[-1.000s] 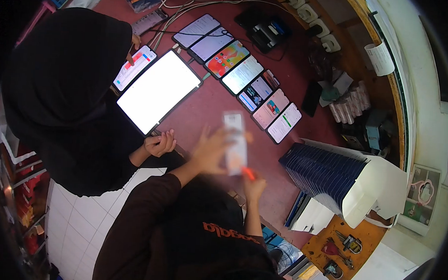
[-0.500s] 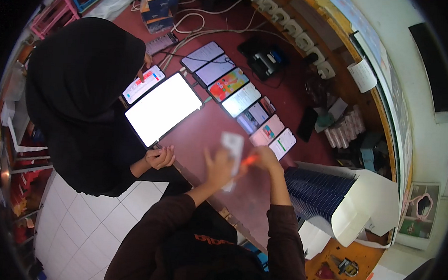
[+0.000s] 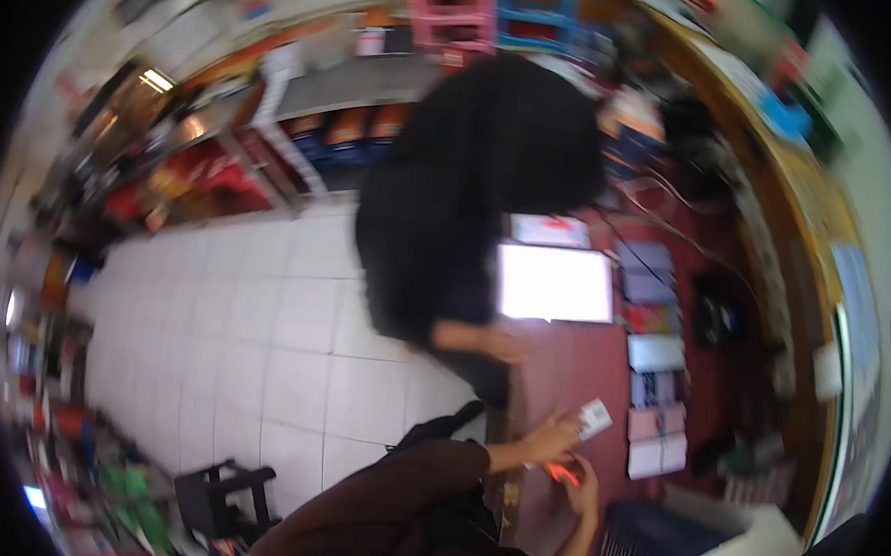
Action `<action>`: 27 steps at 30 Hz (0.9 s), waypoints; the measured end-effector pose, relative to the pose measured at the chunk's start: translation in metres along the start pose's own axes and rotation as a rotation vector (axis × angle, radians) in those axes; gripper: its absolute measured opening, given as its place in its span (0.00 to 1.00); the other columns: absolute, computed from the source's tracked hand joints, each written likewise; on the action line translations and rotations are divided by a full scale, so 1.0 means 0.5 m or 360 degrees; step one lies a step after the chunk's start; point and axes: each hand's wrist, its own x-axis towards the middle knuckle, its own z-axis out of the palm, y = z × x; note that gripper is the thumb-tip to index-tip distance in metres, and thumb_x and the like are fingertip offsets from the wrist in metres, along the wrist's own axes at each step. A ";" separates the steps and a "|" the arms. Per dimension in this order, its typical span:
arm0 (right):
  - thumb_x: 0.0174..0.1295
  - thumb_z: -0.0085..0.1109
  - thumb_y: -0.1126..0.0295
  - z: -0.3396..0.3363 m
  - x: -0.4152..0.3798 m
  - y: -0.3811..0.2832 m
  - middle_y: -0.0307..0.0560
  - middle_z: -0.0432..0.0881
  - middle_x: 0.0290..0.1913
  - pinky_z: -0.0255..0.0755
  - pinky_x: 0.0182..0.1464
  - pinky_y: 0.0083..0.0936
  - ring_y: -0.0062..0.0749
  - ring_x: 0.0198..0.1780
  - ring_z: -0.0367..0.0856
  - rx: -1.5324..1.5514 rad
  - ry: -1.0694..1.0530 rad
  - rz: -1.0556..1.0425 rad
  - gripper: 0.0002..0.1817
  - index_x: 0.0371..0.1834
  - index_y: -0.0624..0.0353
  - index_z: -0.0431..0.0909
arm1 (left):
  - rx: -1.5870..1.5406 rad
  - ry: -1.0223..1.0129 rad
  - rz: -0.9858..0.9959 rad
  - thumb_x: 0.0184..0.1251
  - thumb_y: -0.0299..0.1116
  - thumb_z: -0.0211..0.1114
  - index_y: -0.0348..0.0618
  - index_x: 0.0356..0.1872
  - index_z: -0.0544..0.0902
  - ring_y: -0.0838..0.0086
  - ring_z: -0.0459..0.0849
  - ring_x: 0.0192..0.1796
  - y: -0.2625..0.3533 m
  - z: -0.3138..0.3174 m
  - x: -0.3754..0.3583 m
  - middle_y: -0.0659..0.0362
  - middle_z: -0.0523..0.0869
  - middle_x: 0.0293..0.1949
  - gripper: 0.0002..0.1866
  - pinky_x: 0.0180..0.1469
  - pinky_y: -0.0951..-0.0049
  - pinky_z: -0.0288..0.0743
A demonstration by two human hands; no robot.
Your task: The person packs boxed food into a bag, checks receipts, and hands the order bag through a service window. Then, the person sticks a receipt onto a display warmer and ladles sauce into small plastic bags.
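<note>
Over the red tabletop (image 3: pixel 560 377), my left hand (image 3: pixel 550 440) is closed around a small white card or packet (image 3: pixel 593 420), whose upper end sticks out past the fingers. Right beside it, nearer my body, my right hand (image 3: pixel 583 491) curls round a small orange-red glowing object (image 3: pixel 562 472); what it is cannot be made out. To the right of both hands, several phones lie in a column, among them a white-screened one (image 3: pixel 657 456). A tablet with a bright white screen (image 3: pixel 557 284) lies farther up the table.
A person in black (image 3: pixel 470 180) leans over the table at the upper left, a hand (image 3: pixel 497 344) by its edge. A white box with dark blue contents (image 3: pixel 742 539) stands at the lower right. Cables (image 3: pixel 668 198) run behind the tablet. A black stool (image 3: pixel 225 502) stands on the tiled floor.
The view has swung left, showing more floor and shelves. My hands appear lower and farther right in the picture, and the white item is now at an angle.
</note>
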 end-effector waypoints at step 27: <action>0.61 0.53 0.67 1.154 0.153 -0.452 0.46 0.78 0.35 0.70 0.38 0.24 0.29 0.36 0.76 -0.0373 -0.1631 -0.0793 0.18 0.52 0.66 0.70 | -0.0924 0.0681 -0.0837 0.63 0.48 0.55 0.39 0.58 0.67 0.63 0.65 0.62 -0.228 -0.283 -0.570 0.53 0.67 0.60 0.29 0.64 0.64 0.57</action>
